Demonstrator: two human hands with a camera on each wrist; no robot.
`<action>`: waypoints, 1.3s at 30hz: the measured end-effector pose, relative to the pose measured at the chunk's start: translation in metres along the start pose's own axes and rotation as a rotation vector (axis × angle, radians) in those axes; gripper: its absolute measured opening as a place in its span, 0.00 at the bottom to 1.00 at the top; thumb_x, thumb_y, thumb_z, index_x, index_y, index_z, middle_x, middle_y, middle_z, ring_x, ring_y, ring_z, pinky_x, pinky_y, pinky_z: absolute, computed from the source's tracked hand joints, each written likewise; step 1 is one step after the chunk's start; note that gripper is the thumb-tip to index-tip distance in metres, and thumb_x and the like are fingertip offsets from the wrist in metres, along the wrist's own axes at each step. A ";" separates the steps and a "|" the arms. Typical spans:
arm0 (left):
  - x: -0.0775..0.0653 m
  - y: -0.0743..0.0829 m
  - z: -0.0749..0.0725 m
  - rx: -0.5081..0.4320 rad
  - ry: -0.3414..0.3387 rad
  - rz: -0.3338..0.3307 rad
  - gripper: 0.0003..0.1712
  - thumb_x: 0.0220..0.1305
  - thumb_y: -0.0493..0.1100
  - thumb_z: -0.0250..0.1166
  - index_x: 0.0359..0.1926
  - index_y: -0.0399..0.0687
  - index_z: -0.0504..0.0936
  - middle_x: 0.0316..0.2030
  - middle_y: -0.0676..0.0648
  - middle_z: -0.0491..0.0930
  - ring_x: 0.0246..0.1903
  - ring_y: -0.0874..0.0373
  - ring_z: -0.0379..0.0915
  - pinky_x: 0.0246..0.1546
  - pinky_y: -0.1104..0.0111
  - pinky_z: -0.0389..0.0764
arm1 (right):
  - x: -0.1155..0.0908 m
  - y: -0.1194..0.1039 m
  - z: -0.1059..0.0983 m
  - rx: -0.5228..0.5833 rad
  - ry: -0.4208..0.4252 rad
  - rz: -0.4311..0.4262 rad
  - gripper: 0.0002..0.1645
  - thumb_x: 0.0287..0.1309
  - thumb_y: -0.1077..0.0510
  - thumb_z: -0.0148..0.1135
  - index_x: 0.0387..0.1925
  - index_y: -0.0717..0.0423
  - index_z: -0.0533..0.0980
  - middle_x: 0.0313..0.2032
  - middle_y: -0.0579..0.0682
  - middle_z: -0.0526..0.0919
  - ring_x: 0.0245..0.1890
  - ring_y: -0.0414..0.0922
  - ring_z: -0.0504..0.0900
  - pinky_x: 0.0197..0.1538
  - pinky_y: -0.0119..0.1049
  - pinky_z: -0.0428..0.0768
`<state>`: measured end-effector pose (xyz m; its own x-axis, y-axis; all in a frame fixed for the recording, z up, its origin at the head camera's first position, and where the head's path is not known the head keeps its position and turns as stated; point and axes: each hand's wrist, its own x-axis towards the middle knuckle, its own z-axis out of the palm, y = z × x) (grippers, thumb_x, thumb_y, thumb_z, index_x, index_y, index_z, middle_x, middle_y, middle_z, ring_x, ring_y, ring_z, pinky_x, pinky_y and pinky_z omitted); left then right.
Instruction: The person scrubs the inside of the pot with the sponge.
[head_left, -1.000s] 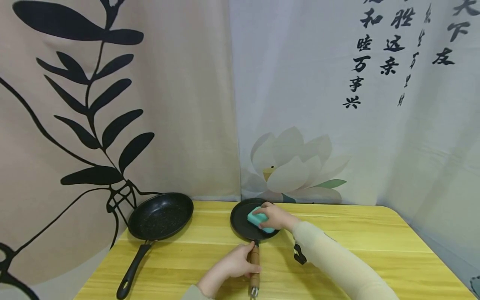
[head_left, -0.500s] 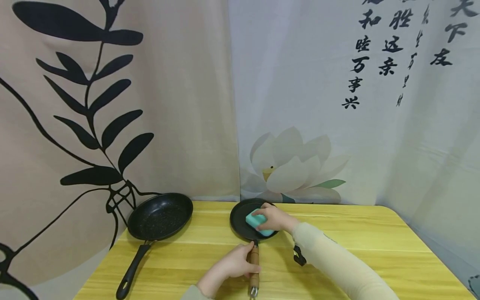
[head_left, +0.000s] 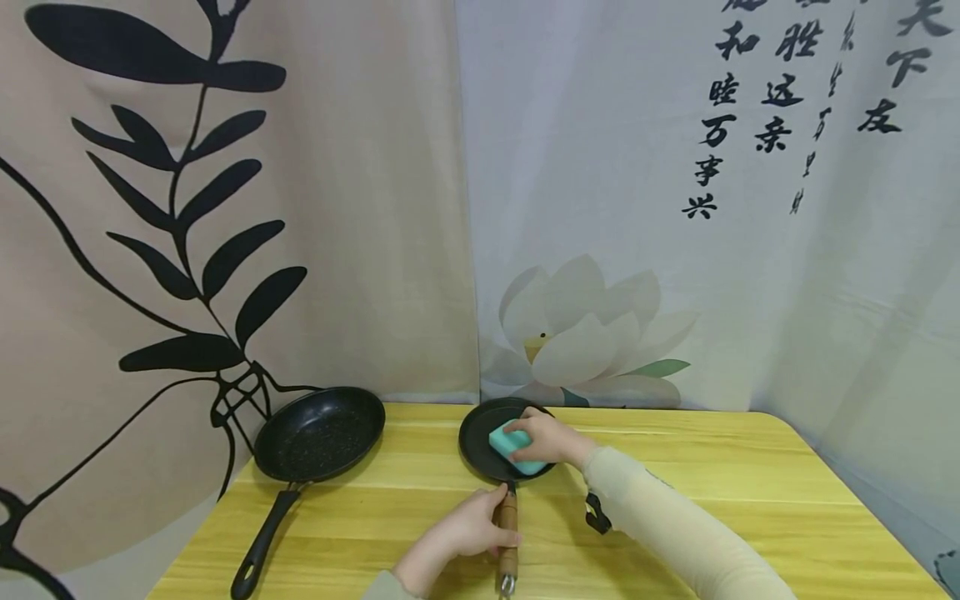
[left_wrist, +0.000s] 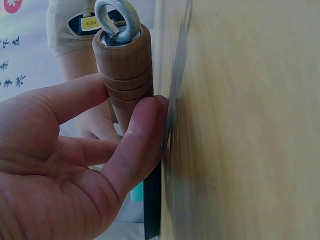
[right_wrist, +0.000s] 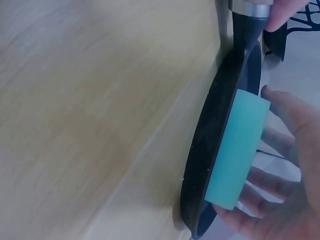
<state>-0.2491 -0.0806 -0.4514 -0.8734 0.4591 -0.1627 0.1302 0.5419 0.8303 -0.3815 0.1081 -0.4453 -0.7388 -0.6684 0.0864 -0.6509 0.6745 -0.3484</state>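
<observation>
A small black frying pan with a wooden handle lies at the table's far side. My left hand grips that handle between thumb and fingers; the left wrist view shows the handle's metal ring beyond the fingers. Inside the pan sits a turquoise sponge, held by my right hand from above. Seen from the right wrist, the sponge rests against the pan's inner face, with thumb and fingers at its edges. Part of the sponge is hidden under the hand in the head view.
A larger black frying pan with a black handle lies on the left of the yellow wooden table. Behind the table hangs a printed curtain with leaves, a lotus and writing.
My right hand and the sponge have slid slightly left and toward me across the pan. The left hand stays on the handle.
</observation>
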 end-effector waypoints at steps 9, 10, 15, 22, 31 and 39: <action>0.001 -0.001 0.001 -0.018 -0.008 -0.019 0.46 0.59 0.40 0.70 0.70 0.26 0.56 0.59 0.26 0.62 0.23 0.51 0.79 0.35 0.65 0.79 | 0.002 -0.006 0.001 0.002 0.013 0.048 0.31 0.52 0.48 0.73 0.56 0.53 0.78 0.48 0.53 0.74 0.44 0.46 0.75 0.47 0.43 0.78; 0.001 -0.001 0.001 -0.017 -0.007 -0.017 0.46 0.59 0.40 0.70 0.70 0.26 0.56 0.59 0.26 0.62 0.22 0.51 0.79 0.35 0.65 0.79 | 0.002 -0.006 0.002 0.001 0.015 0.054 0.31 0.51 0.47 0.73 0.56 0.53 0.79 0.48 0.52 0.74 0.44 0.46 0.75 0.47 0.43 0.78; 0.001 -0.002 0.002 -0.021 -0.007 -0.015 0.46 0.59 0.40 0.70 0.70 0.26 0.56 0.59 0.26 0.62 0.22 0.51 0.79 0.33 0.66 0.78 | 0.004 -0.010 0.005 -0.007 0.029 0.079 0.30 0.50 0.46 0.73 0.54 0.52 0.80 0.49 0.52 0.75 0.45 0.47 0.77 0.48 0.43 0.78; 0.001 -0.002 0.002 -0.043 -0.006 -0.017 0.46 0.60 0.39 0.70 0.70 0.26 0.56 0.57 0.28 0.63 0.22 0.50 0.78 0.30 0.66 0.78 | 0.005 -0.017 0.008 0.005 0.052 0.087 0.29 0.49 0.46 0.73 0.53 0.51 0.80 0.51 0.52 0.75 0.46 0.47 0.78 0.48 0.43 0.78; 0.001 -0.002 0.000 -0.070 -0.015 -0.015 0.46 0.59 0.39 0.70 0.70 0.25 0.54 0.61 0.27 0.62 0.22 0.50 0.78 0.27 0.66 0.78 | 0.011 -0.021 0.011 0.007 0.074 0.083 0.29 0.49 0.46 0.73 0.54 0.50 0.80 0.52 0.51 0.75 0.46 0.46 0.77 0.47 0.41 0.78; 0.002 -0.002 0.001 -0.043 -0.011 0.008 0.46 0.59 0.38 0.70 0.69 0.23 0.55 0.55 0.32 0.72 0.21 0.51 0.77 0.25 0.67 0.76 | 0.017 -0.025 0.016 -0.004 0.076 0.080 0.30 0.49 0.45 0.73 0.54 0.49 0.80 0.52 0.50 0.75 0.45 0.44 0.77 0.46 0.40 0.78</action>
<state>-0.2509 -0.0797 -0.4537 -0.8671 0.4710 -0.1618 0.1164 0.5075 0.8537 -0.3752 0.0750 -0.4499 -0.7993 -0.5868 0.1296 -0.5902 0.7257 -0.3537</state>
